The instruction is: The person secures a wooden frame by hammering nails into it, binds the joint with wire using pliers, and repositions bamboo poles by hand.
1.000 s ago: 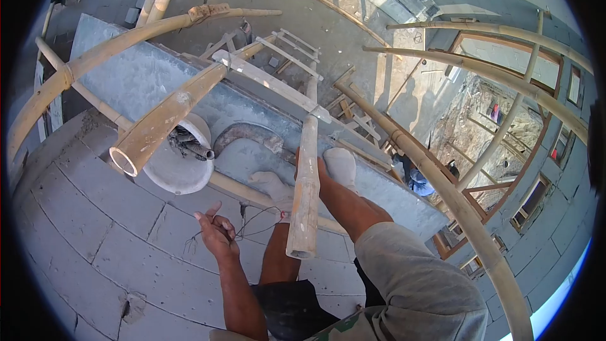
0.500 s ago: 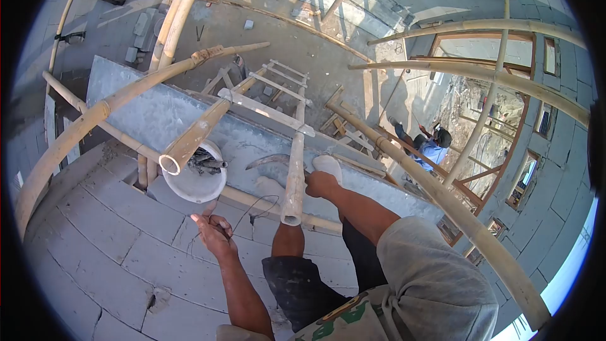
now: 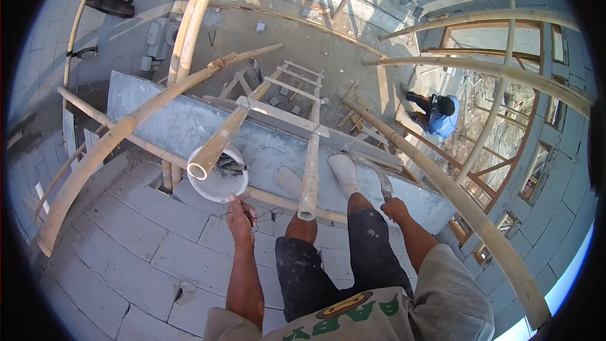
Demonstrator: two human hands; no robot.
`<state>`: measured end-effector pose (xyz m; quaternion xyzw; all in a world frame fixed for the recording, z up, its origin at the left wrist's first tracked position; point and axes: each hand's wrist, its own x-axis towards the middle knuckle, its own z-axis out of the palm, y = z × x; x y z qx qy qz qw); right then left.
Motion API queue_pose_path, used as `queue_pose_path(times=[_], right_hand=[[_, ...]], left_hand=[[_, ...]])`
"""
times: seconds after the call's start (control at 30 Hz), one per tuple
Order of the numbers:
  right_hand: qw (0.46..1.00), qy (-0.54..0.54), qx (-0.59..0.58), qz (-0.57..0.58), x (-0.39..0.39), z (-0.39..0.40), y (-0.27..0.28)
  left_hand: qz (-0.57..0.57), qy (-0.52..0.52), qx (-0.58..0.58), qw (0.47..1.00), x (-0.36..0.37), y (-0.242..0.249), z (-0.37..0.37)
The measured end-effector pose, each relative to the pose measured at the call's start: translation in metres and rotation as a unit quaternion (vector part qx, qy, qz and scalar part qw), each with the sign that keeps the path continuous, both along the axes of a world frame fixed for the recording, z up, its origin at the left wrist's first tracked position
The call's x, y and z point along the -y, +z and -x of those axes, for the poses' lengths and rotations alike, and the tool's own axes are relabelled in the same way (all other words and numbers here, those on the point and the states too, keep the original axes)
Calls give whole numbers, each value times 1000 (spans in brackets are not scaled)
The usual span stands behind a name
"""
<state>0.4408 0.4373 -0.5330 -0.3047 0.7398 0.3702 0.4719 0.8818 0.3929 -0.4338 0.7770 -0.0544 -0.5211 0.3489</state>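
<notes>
My left hand [image 3: 240, 220] is closed on a thin, dark wire [image 3: 255, 228], just below the rim of a white bucket [image 3: 218, 191]. Dark, stick-like pieces [image 3: 232, 166] lie in the bucket, partly hidden by a bamboo pole end. On the other side, my right hand [image 3: 394, 209] grips the handle of a curved machete [image 3: 384, 184]. Its blade points up and away over the grey plank, right of my foot. Between my legs rises the end of a bamboo ladder rail [image 3: 308, 199].
My feet rest on the long grey plank [image 3: 265, 151]. A bamboo ladder [image 3: 287, 123] leans against it from the floor below. Bamboo poles [image 3: 435, 161] cross on both sides. A person in blue [image 3: 442, 125] is on the lower level. Block wall [image 3: 126, 233] lies nearest me.
My right hand has swung the machete rightward, from beside the ladder rail to outside my right leg. My left hand has risen closer to the bucket. The person below has shifted position.
</notes>
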Motion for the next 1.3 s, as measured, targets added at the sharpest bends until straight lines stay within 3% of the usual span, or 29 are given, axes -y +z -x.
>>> queue_pose_path(times=[0.1, 0.3, 0.4, 0.5, 0.6, 0.8, 0.87, 1.03, 1.3], right_hand=[[999, -42, -14, -26, -11, 4, 38], [993, -26, 15, -110, -70, 24, 43], [988, -86, -25, -124, -80, 12, 52], [977, -191, -71, -65, -85, -5, 73], [980, -189, -54, -35, -99, -10, 83], [951, -294, -100, 8, -101, -37, 119], [951, -292, -98, 4, -98, -48, 126], [956, -274, -91, 45, -101, -61, 135], [965, -251, -61, 54, -86, -38, 130]], left_hand=[[-19, -24, -10, 999, 17, 13, 10], [-15, -114, -43, 992, 41, 47, 11], [-38, -153, -56, 986, 51, 74, 6], [-54, -170, -42, 983, 56, 89, -10], [-40, -172, -14, 984, 58, 99, -24], [7, -168, 15, 986, 69, 102, -41], [17, -122, 12, 992, 81, 111, -35], [20, -153, 11, 988, 76, 105, -44], [-29, -172, -2, 985, 69, 120, 6]])
